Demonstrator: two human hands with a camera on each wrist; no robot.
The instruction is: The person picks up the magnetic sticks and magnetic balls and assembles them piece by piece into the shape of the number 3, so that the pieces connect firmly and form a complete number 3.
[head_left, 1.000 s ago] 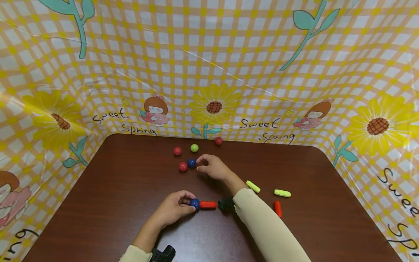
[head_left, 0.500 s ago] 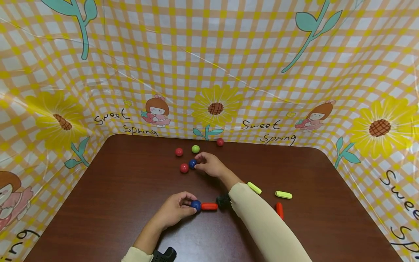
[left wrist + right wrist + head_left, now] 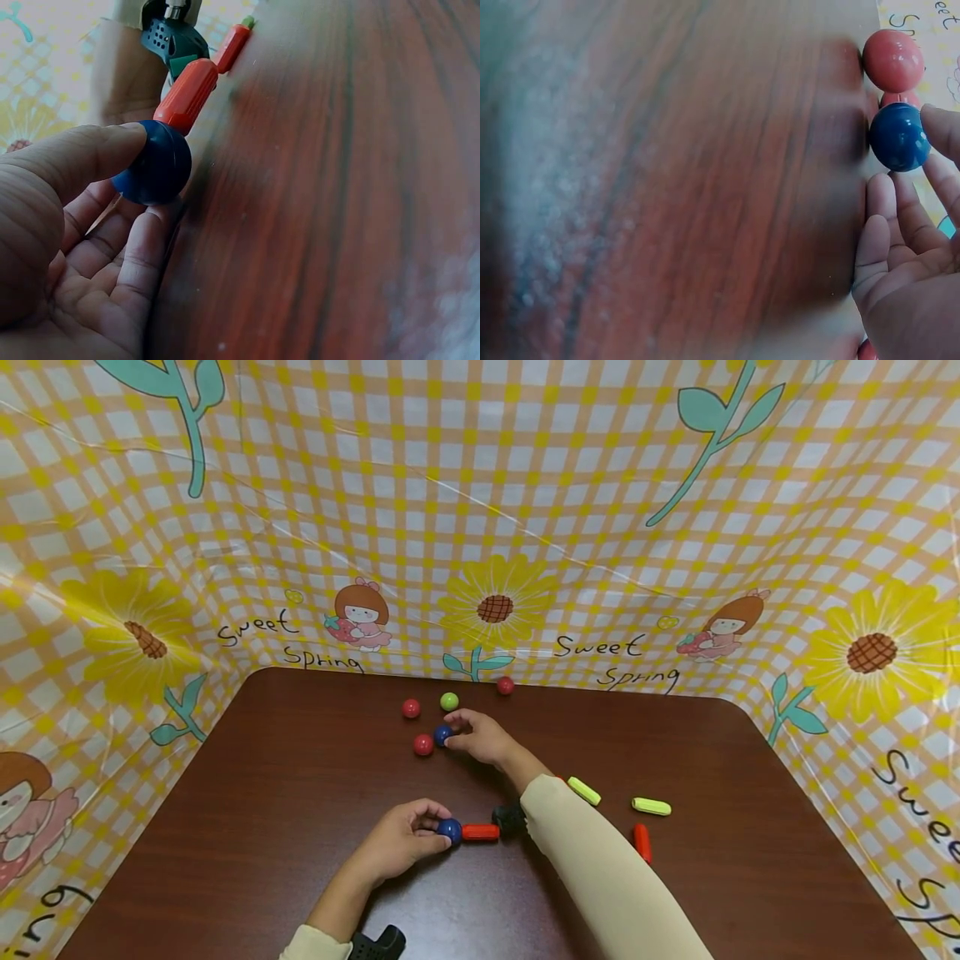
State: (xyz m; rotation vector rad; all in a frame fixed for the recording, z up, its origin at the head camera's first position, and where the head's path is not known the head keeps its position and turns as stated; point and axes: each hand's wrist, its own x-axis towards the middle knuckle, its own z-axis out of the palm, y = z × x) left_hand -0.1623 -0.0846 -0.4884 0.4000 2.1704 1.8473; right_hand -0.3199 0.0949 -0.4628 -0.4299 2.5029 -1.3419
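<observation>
In the head view my left hand (image 3: pixel 397 843) pinches a blue ball (image 3: pixel 450 832) between thumb and fingers, low over the near middle of the table. A short red ribbed rod (image 3: pixel 481 832) extends from that ball's right side; the left wrist view shows the rod's end (image 3: pixel 177 112) against the ball (image 3: pixel 161 165). Farther back, my right hand (image 3: pixel 487 741) has its thumb and fingers around a second blue ball (image 3: pixel 442 736). The right wrist view shows the thumb touching this ball (image 3: pixel 898 137), with fingers beneath it. A red ball (image 3: pixel 423 744) lies just left of it.
Toward the back lie a red ball (image 3: pixel 411 708), a green ball (image 3: pixel 449 702) and another red ball (image 3: pixel 506 686). Right of my sleeve are two yellow rods (image 3: pixel 584 791) and a red rod (image 3: pixel 642 843). A patterned cloth (image 3: pixel 480 527) walls the table (image 3: pixel 300 777).
My right hand has moved slightly left and closed its thumb and fingers about the far blue ball. The left hand keeps its pinch on the near ball. The whole view shifted slightly.
</observation>
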